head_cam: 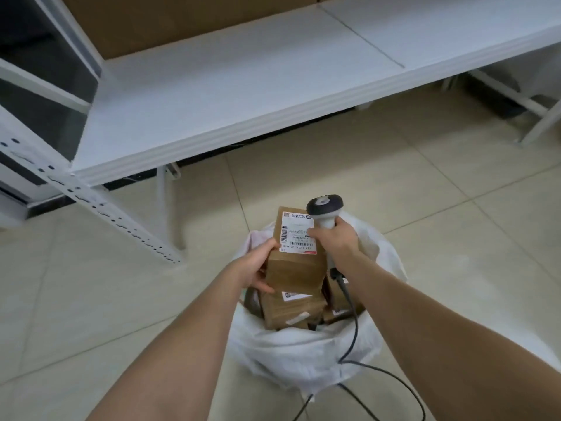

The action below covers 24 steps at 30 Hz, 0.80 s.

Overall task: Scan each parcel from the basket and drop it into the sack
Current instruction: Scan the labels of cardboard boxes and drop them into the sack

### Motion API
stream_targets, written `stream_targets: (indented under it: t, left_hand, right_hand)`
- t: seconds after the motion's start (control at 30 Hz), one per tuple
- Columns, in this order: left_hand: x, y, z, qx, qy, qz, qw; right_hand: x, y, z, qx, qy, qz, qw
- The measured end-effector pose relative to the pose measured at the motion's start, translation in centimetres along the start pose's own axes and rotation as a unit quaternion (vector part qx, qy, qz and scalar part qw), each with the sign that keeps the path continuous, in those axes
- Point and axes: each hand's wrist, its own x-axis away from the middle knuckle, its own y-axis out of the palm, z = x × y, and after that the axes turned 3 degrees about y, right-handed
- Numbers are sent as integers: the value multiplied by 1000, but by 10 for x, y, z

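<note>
A brown cardboard parcel (293,268) with a white shipping label stands upright over the mouth of the white sack (291,357). My left hand (258,267) grips the parcel's left side. My right hand (335,238) grips the handle of a grey and white barcode scanner (324,208), whose head sits at the parcel's upper right corner. Its black cable (353,323) trails down over the sack's rim to the floor. Several other labelled brown parcels (291,311) lie inside the sack below the held one. No basket is in view.
A white metal shelf (243,86) runs across the top, its perforated upright (100,205) slanting to the floor at left. Brown cartons stand at the back of the shelf. Beige floor tiles (455,238) surround the sack.
</note>
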Motion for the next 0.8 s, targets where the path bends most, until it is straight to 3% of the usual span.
stream_targets:
  t: [0.13, 0.23, 0.3, 0.43, 0.5, 0.57, 0.7, 0.8]
  left_hand:
    - [-43, -30, -4, -129, 50, 79, 987]
    - [-75, -48, -14, -260, 99, 229, 933]
    - [-100, -55, -33, -304, 77, 263, 912]
    - [-131, -48, -68, -247, 48, 220, 942]
    - [-134, -43, -75, -258, 78, 236, 934]
    - [-124, -44, -72, -236, 118, 293, 919]
    - [-83, -47, -30, -43, 268, 362, 892]
    - [-33, -34, 7, 107, 322, 243, 909]
  right_hand:
    - [-31, 31, 12, 142, -36, -18, 989]
    - [-44, 48, 19, 187, -56, -16, 981]
    - [-49, 54, 24, 189, -52, -23, 980]
    - [-63, 51, 34, 173, -58, -29, 983]
    - [-65, 48, 36, 161, -58, -20, 985]
    - [-63, 46, 39, 156, -56, -9, 986]
    - [-46, 47, 34, 141, -65, 19, 988]
    - [-29, 47, 20, 122, -73, 26, 990]
